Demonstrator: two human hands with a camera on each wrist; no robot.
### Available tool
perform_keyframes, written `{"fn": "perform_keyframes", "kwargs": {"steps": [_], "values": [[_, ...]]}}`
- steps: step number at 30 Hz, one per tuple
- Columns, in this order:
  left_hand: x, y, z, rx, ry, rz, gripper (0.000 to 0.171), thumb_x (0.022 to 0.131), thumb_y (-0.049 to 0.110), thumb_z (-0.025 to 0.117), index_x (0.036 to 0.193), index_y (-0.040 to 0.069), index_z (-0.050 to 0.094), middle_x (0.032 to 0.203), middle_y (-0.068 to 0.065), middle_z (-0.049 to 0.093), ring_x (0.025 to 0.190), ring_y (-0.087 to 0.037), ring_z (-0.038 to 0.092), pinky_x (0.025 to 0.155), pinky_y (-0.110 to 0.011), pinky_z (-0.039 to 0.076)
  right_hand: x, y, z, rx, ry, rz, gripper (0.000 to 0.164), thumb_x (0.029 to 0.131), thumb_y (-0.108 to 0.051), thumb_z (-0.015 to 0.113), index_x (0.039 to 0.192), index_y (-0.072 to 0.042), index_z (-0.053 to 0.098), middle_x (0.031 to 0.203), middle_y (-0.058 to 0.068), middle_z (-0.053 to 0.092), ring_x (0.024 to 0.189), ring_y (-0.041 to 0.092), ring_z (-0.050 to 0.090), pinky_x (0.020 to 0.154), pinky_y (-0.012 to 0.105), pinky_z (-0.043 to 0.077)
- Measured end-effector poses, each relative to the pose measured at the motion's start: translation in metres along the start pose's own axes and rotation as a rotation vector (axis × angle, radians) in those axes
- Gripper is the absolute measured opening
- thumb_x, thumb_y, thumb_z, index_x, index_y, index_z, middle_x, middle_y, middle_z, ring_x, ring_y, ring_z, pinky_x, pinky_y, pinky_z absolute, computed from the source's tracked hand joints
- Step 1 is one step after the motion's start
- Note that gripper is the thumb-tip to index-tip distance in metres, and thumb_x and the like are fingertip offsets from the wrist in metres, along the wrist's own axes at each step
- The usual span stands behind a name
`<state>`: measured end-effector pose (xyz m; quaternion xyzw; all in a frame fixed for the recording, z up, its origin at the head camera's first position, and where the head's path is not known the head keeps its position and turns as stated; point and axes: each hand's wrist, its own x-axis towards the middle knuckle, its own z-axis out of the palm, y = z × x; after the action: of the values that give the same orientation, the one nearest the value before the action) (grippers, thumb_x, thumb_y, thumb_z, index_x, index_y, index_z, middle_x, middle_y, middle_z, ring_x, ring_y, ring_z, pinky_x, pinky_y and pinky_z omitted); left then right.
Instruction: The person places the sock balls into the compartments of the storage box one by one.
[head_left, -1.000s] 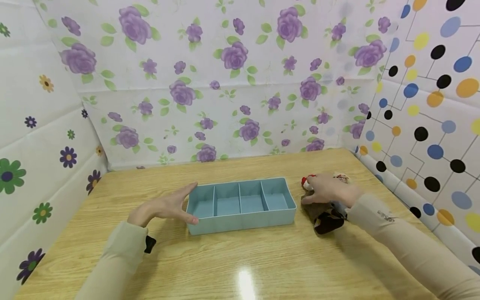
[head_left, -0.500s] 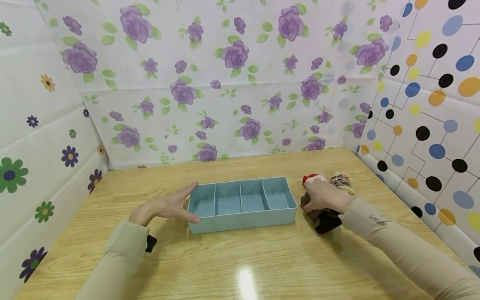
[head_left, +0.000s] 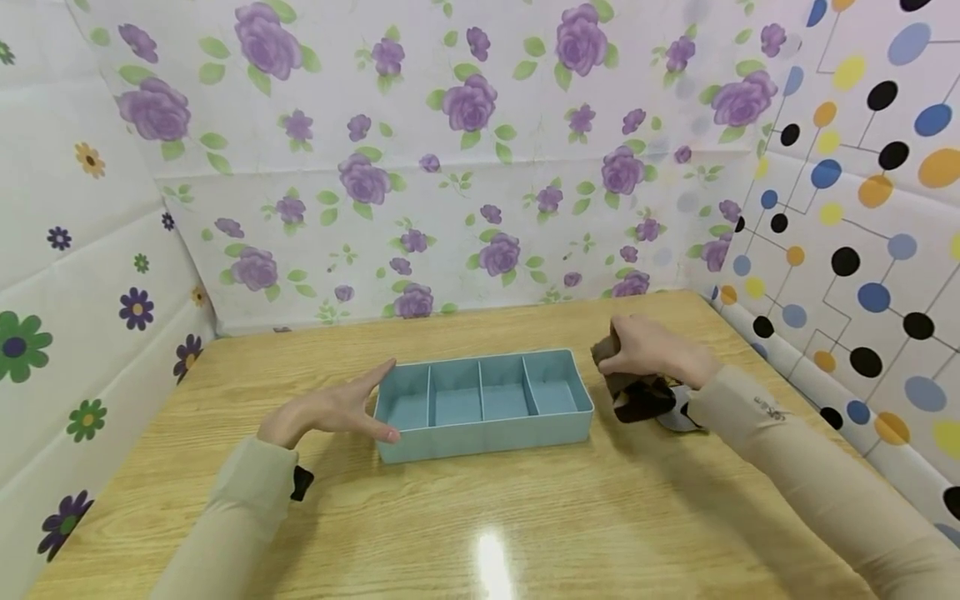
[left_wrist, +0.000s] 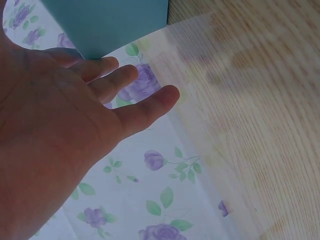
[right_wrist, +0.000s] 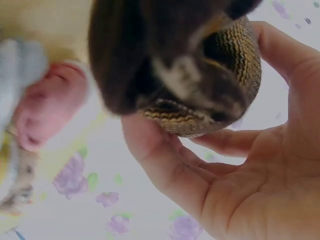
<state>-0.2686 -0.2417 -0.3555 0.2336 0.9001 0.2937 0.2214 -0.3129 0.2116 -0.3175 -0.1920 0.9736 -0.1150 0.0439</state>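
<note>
A light-blue box (head_left: pixel 480 437), split by dividers into several compartments, stands mid-table in the head view. At its left end is my left hand (head_left: pixel 330 417), thumb by the front corner and forefinger by the back corner. The left wrist view shows those fingers (left_wrist: pixel 150 107) straight near the box's corner (left_wrist: pixel 115 25). Right of the box, my right hand (head_left: pixel 652 346) grips a bunched brown sock (head_left: pixel 618 383) with a dark, loose end. In the right wrist view, thumb and fingers curl round the sock's ribbed knit (right_wrist: pixel 235 55).
A grey-white cloth piece (head_left: pixel 681 410) lies under the right wrist. The right wrist view shows a blurred red bundle (right_wrist: pixel 52 105) beside it. Floral sheeting (head_left: pixel 480 167) closes the table's back; dotted sheeting (head_left: pixel 847 258) stands on the right.
My right hand has closed round the brown sock and moved up and back with it, uncovering the grey-white piece. The red-and-white bundle is now hidden in the head view. My left hand stays put.
</note>
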Motion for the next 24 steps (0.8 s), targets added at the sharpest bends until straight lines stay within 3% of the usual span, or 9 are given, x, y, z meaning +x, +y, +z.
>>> {"fn": "perform_keyframes", "kwargs": {"steps": [5, 11, 18, 24], "values": [[0.000, 0.000, 0.000, -0.002, 0.002, 0.000, 0.120, 0.081, 0.043, 0.076, 0.155, 0.007, -0.011, 0.162, -0.020, -0.010, 0.148, -0.044, -0.003, 0.114, -0.067, 0.015, 0.008, -0.012, -0.018, 0.021, 0.064, -0.040, 0.035, 0.084, -0.028, 0.070, 0.095, -0.001, 0.052, 0.082, 0.012, 0.056, 0.066, 0.021, 0.049, 0.058, 0.030, 0.038], [0.000, 0.001, 0.000, -0.008, -0.002, 0.003, 0.120, 0.081, 0.042, 0.077, 0.154, 0.007, -0.012, 0.162, -0.020, -0.010, 0.149, -0.044, -0.003, 0.115, -0.066, 0.014, 0.017, -0.029, -0.031, 0.034, 0.119, -0.056, 0.040, 0.084, -0.032, 0.069, 0.103, -0.001, 0.052, 0.090, 0.015, 0.059, 0.072, 0.023, 0.054, 0.062, 0.032, 0.044], [0.001, 0.000, -0.001, -0.017, -0.011, 0.000, 0.121, 0.081, 0.042, 0.077, 0.154, 0.007, -0.013, 0.162, -0.020, -0.011, 0.149, -0.043, -0.003, 0.115, -0.065, 0.014, 0.025, -0.045, -0.031, 0.061, 0.165, -0.065, 0.057, 0.083, -0.033, 0.068, 0.123, 0.002, 0.048, 0.108, 0.021, 0.058, 0.089, 0.030, 0.053, 0.075, 0.040, 0.046], [0.001, 0.000, -0.001, -0.020, -0.007, -0.001, 0.121, 0.081, 0.042, 0.077, 0.154, 0.007, -0.012, 0.162, -0.020, -0.010, 0.149, -0.043, -0.003, 0.116, -0.065, 0.014, 0.029, -0.052, -0.024, 0.102, 0.222, -0.132, 0.054, 0.082, -0.032, 0.070, 0.119, 0.000, 0.049, 0.107, 0.020, 0.058, 0.090, 0.030, 0.054, 0.077, 0.040, 0.047]]}}
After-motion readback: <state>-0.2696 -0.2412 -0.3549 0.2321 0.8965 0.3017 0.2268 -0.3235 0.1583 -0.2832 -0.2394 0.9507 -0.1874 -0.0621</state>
